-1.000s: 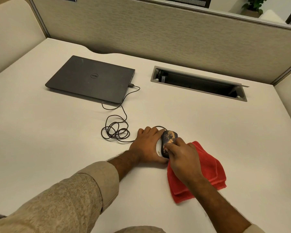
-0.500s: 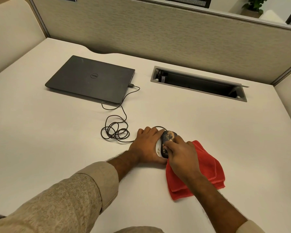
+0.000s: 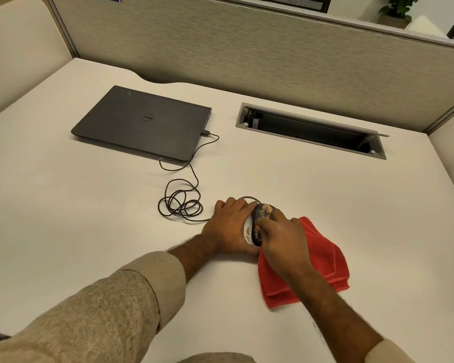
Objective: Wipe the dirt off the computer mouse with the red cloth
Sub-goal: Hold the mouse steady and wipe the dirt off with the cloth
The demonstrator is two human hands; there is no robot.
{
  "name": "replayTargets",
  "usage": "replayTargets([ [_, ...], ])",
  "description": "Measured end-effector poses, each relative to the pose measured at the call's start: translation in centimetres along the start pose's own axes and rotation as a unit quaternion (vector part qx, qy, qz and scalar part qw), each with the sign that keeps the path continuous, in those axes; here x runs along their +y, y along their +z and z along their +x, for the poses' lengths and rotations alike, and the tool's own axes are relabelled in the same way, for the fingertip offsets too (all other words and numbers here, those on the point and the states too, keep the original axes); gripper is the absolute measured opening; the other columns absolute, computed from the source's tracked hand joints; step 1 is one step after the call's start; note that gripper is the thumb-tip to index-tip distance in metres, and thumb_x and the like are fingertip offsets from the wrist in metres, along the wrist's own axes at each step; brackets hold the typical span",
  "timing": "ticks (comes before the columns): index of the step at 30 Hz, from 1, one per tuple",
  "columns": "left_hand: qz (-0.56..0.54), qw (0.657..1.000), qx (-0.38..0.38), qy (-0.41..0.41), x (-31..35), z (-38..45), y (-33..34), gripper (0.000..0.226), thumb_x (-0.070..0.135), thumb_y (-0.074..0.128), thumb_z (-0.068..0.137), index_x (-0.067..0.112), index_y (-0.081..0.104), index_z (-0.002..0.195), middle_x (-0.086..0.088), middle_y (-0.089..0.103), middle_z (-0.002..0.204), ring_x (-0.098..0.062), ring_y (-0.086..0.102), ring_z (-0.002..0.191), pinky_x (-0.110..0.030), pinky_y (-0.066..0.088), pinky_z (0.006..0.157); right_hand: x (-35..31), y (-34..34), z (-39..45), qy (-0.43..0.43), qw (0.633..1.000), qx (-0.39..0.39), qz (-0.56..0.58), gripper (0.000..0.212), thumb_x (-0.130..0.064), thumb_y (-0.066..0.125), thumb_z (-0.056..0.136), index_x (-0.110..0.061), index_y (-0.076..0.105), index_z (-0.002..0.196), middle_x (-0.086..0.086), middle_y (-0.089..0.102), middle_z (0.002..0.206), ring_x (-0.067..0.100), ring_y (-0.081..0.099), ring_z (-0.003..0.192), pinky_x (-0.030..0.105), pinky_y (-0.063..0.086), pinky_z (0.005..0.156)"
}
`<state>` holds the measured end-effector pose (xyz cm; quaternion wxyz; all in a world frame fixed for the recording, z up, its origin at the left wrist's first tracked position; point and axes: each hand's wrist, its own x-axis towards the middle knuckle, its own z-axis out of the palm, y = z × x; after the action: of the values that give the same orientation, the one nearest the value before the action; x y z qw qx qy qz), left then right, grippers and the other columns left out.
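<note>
While the left hand (image 3: 230, 226) cups the computer mouse (image 3: 260, 221) from its left side and holds it tipped on edge against the counter (image 3: 89, 218), we see the right hand (image 3: 281, 238) resting over the mouse's right flank, its fingers curled onto the dark, dirt-speckled shell. Compared with a second ago, this hand has slid slightly forward along the mouse, and the red cloth (image 3: 323, 260) has shifted a little with it; the tan dirt patch near the mouse's far end looks unchanged. The cloth lies folded on the counter under and to the right of the right wrist; whether the fingers pinch any of it we cannot tell, since the hand hides that edge. We judge that the wiping proper has not yet begun to remove dirt: the hands are settling the grip, and the cloth must next be drawn up onto the shell. The cable (image 3: 180, 203) trails in loose coils to the closed laptop (image 3: 142, 121), well apart from the work.
</note>
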<state>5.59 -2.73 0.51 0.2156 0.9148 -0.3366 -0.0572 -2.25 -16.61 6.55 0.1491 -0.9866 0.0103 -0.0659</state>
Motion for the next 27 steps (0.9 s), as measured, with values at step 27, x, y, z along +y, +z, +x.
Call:
replayTargets([
  [27, 0.009, 1.0, 0.016, -0.002, 0.3, -0.2, -0.3, 0.114, 0.09, 0.058, 0.052, 0.023, 0.04, 0.143, 0.009, 0.049, 0.124, -0.016, 0.042, 0.109, -0.037, 0.031, 0.098, 5.5, -1.8, 0.4, 0.1, 0.977, 0.024, 0.186, 0.016, -0.021, 0.065, 0.09, -0.019, 0.073, 0.104, -0.003, 0.069, 0.096, 0.015, 0.062, 0.094, 0.028, 0.046, 0.085],
])
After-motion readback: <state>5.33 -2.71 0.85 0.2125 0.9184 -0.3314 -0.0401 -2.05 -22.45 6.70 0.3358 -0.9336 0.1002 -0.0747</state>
